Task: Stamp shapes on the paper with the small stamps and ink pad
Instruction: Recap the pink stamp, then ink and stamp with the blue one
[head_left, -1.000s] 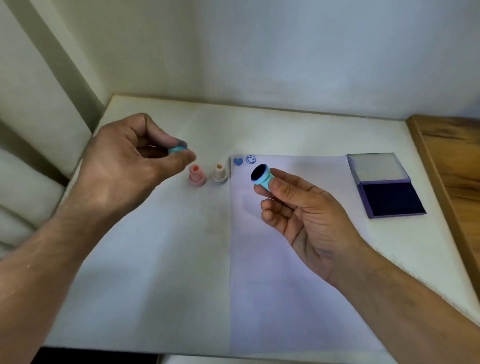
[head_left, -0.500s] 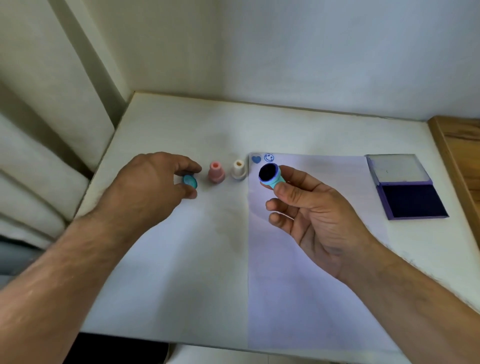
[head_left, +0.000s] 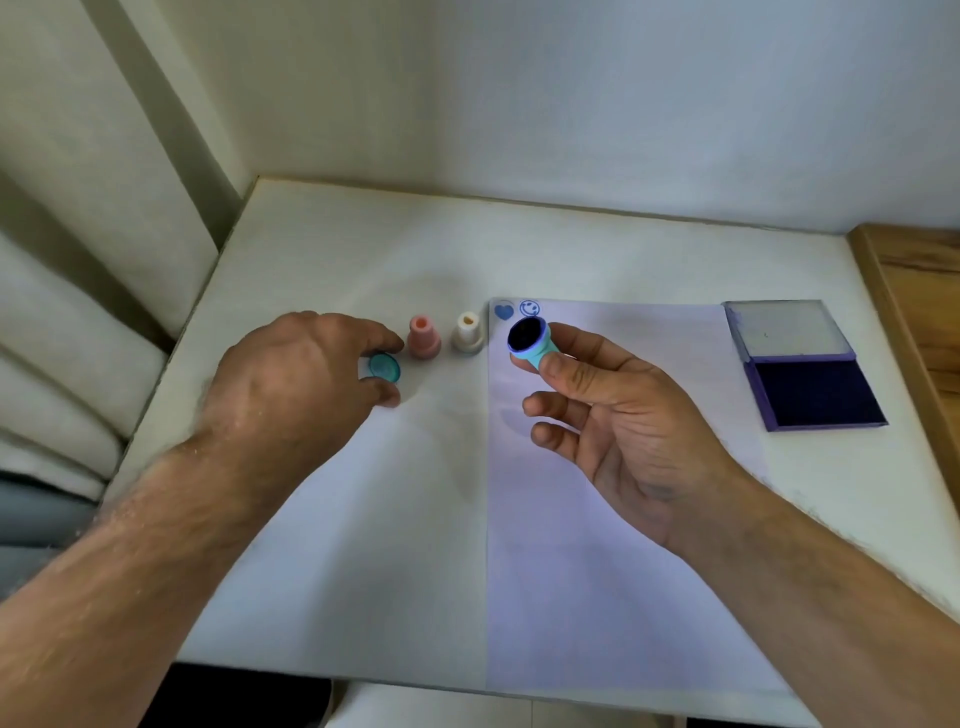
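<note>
Teal stamp uncapped and held up in your right hand, its cap going down on the left.

Your right hand (head_left: 618, 410) pinches the teal stamp (head_left: 530, 343) between thumb and forefinger, lifted over the top of the paper (head_left: 597, 545) with its dark face turned toward you, probably so you can check the design before inking; your other fingers hang loosely curled. Your left hand (head_left: 291, 379) reaches low over the surface (head_left: 363, 249), its thumb and fingertips closed lightly round the teal cap (head_left: 384, 368), which sits at or just on the surface beside the pink stamp (head_left: 423, 338) and white stamp (head_left: 467, 332), parked out of the way. A heart print (head_left: 503, 312) and smiley print (head_left: 529, 307) already mark the paper's top corner. The ink pad (head_left: 813, 392) lies open to your right, well apart from the stamp.
</note>
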